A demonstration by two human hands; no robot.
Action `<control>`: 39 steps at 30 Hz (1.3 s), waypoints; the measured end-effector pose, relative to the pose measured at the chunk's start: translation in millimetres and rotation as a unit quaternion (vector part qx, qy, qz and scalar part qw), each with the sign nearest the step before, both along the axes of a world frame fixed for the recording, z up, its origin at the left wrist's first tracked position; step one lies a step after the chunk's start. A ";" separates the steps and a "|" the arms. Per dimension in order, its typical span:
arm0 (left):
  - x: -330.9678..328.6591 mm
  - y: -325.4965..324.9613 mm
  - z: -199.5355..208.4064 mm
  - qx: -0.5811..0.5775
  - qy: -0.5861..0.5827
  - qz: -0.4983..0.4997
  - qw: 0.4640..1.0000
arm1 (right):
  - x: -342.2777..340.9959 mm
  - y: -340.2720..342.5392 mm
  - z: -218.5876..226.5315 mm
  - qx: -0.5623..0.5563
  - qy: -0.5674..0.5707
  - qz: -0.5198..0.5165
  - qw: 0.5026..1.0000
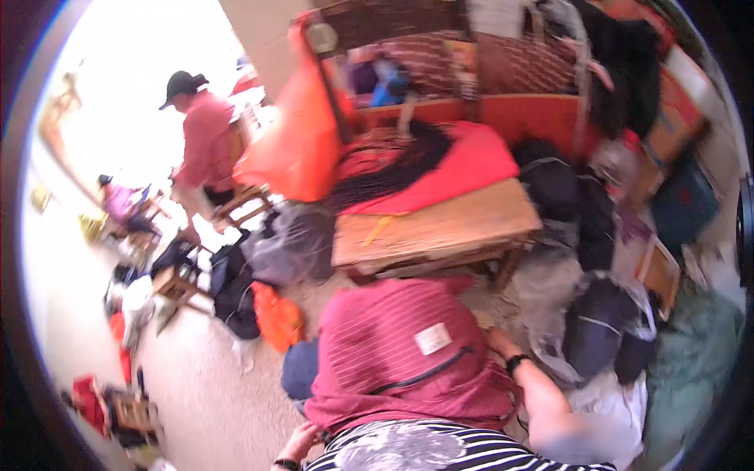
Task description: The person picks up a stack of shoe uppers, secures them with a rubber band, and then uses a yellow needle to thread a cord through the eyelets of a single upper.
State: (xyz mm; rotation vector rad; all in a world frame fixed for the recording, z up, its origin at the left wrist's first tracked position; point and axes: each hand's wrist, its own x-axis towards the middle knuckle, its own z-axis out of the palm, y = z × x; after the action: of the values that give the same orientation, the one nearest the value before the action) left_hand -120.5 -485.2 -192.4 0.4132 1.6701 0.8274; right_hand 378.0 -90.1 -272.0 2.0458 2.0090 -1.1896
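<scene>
A maroon apron-like cloth (393,345) with thin pale stripes covers my lap. It has a white square patch and a dark slanted pocket edge or zip. My left hand (300,441) is low beside the cloth's near left edge, its fingers blurred and partly hidden. Along the cloth's right side reaches my right hand (501,343), with a black band on the wrist. Its fingertips pass behind the cloth's edge, so what they touch does not show. Before my knees stands a low wooden bench (440,228), bearing red cloth (479,161), black cords (408,169) and a yellow strip (377,230).
An orange plastic bag (294,141) hangs left of the bench. Clear bags of dark bundles (601,318) crowd the right side. A person in a pink top (208,137) sits at the far left, another (122,200) farther off. An orange bag (276,318) lies on the floor.
</scene>
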 end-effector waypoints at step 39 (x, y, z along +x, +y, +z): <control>50.3 -28.2 8.3 -0.132 -0.091 0.139 0.977 | 46.1 32.5 -70.9 0.046 0.036 0.181 0.982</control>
State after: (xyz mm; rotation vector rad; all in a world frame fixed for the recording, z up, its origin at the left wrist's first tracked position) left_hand -70.2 -513.3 -184.1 -0.0809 1.6579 0.8046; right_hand 424.1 -57.6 -342.9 1.5908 2.3766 -1.1268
